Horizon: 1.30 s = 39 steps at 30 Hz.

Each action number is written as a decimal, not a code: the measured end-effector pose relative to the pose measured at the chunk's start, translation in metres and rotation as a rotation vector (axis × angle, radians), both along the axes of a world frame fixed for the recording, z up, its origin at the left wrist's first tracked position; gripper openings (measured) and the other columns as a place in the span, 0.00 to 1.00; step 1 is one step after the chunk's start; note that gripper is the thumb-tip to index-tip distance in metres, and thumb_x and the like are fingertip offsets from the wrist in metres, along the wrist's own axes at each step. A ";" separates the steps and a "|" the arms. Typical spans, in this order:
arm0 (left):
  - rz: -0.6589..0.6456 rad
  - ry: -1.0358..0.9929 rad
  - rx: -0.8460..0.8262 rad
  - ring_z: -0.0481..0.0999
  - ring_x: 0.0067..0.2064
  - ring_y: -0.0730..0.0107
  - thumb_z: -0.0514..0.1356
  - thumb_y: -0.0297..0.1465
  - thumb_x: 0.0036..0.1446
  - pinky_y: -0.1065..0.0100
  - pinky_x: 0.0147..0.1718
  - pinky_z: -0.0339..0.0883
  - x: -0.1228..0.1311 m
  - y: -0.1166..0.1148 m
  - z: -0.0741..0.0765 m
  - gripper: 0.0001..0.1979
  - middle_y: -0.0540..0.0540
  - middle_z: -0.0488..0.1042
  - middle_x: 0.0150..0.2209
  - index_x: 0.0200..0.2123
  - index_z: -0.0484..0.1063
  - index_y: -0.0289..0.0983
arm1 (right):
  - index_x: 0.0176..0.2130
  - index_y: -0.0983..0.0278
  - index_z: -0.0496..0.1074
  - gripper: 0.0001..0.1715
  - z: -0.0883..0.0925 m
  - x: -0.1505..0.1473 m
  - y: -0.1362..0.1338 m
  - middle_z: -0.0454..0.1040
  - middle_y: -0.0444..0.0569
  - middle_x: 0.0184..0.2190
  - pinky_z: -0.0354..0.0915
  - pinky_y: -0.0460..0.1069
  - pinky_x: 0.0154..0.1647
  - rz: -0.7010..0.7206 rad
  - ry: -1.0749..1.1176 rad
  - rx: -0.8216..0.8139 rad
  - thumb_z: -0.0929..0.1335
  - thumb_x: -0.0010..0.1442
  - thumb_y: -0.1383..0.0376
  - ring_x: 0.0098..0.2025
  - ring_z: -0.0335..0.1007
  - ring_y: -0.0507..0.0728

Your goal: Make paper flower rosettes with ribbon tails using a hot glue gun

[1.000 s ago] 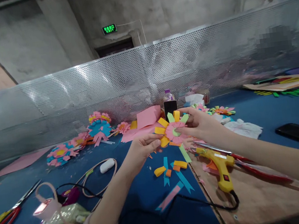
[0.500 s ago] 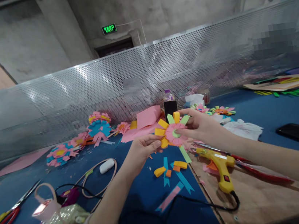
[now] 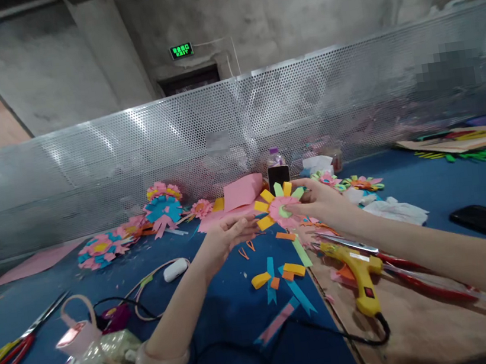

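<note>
A paper flower (image 3: pixel 282 211) with a pink frilled middle, a light green centre and yellow and green petal strips is held up over the work surface. My right hand (image 3: pixel 319 200) grips it from the right, thumb on the front by the centre and fingers behind. My left hand (image 3: pixel 227 235) is just left of the flower, its fingers stretched towards the yellow petals. Whether a fingertip touches a petal I cannot tell. Below lie yellow paper loops (image 3: pixel 261 280), blue paper strips (image 3: pixel 302 296) and a small orange strip (image 3: pixel 285 236).
A yellow glue gun (image 3: pixel 364 282) lies on the brown board, beside red-handled scissors (image 3: pixel 436 285). More scissors (image 3: pixel 20 342) are at far left, near a white earbud case (image 3: pixel 176 269). Finished paper flowers (image 3: pixel 102 248) line the back, before a perforated metal screen (image 3: pixel 153 152).
My left fingers have loosened from the yellow petals and drawn slightly left. The flower stays in my right hand, almost in place. An orange strip now shows below it.
</note>
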State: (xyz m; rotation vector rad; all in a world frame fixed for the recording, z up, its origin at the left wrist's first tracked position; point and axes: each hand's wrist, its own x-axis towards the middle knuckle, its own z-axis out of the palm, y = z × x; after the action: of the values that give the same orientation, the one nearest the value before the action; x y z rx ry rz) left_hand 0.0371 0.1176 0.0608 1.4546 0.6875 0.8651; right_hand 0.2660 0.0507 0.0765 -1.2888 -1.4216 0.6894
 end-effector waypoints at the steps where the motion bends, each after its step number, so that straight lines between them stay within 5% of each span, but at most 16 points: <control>1: 0.012 0.010 -0.004 0.77 0.42 0.63 0.65 0.39 0.51 0.62 0.44 0.69 -0.002 0.003 -0.001 0.19 0.38 0.77 0.41 0.42 0.74 0.32 | 0.51 0.65 0.62 0.31 -0.004 -0.001 0.004 0.68 0.40 0.21 0.57 0.45 0.20 -0.005 0.002 -0.012 0.71 0.50 0.60 0.22 0.65 0.52; 8: 0.022 0.066 -0.048 0.77 0.41 0.57 0.63 0.42 0.51 0.61 0.37 0.70 0.003 0.001 -0.008 0.22 0.36 0.73 0.45 0.46 0.69 0.34 | 0.38 0.66 0.65 0.12 -0.026 -0.021 0.016 0.72 0.44 0.21 0.61 0.47 0.18 -0.014 -0.139 0.175 0.67 0.56 0.61 0.20 0.68 0.53; 12: -0.015 0.001 -0.053 0.75 0.45 0.56 0.61 0.46 0.52 0.60 0.41 0.69 0.010 -0.009 -0.005 0.27 0.36 0.70 0.50 0.49 0.64 0.37 | 0.37 0.63 0.64 0.05 -0.023 -0.019 0.009 0.76 0.49 0.32 0.67 0.51 0.30 -0.042 -0.359 0.576 0.65 0.59 0.64 0.31 0.72 0.56; 16: -0.129 -0.041 -0.183 0.77 0.37 0.57 0.48 0.55 0.55 0.58 0.34 0.71 0.013 -0.023 0.008 0.32 0.34 0.74 0.42 0.47 0.65 0.33 | 0.35 0.59 0.67 0.04 -0.020 -0.004 0.000 0.77 0.43 0.39 0.61 0.55 0.46 0.062 -0.725 1.083 0.66 0.58 0.69 0.40 0.69 0.56; 20: -0.101 -0.044 -0.186 0.75 0.34 0.65 0.57 0.45 0.53 0.67 0.32 0.69 0.016 -0.038 0.016 0.22 0.41 0.75 0.36 0.43 0.68 0.33 | 0.36 0.62 0.69 0.11 -0.015 0.002 -0.010 0.78 0.47 0.39 0.61 0.53 0.48 0.111 -1.008 1.374 0.60 0.62 0.73 0.40 0.69 0.54; 25: 0.029 -0.034 -0.090 0.73 0.34 0.71 0.64 0.31 0.48 0.70 0.36 0.65 0.019 -0.045 0.013 0.19 0.48 0.73 0.33 0.45 0.67 0.36 | 0.34 0.64 0.71 0.11 -0.011 -0.002 -0.017 0.77 0.48 0.39 0.59 0.54 0.50 0.123 -1.211 1.463 0.61 0.61 0.73 0.42 0.67 0.54; 39: 0.055 -0.041 0.030 0.73 0.36 0.72 0.65 0.28 0.49 0.69 0.38 0.64 0.021 -0.042 0.005 0.23 0.47 0.73 0.35 0.49 0.64 0.35 | 0.36 0.62 0.73 0.13 -0.013 -0.001 -0.013 0.75 0.45 0.40 0.56 0.55 0.50 0.132 -1.341 1.478 0.60 0.61 0.72 0.45 0.64 0.54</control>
State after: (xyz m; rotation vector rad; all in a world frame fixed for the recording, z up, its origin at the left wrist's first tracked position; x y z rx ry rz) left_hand 0.0577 0.0756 0.0660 1.4467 0.6892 0.9489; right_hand 0.2655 0.0373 0.0636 -0.2554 -2.2285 -1.3186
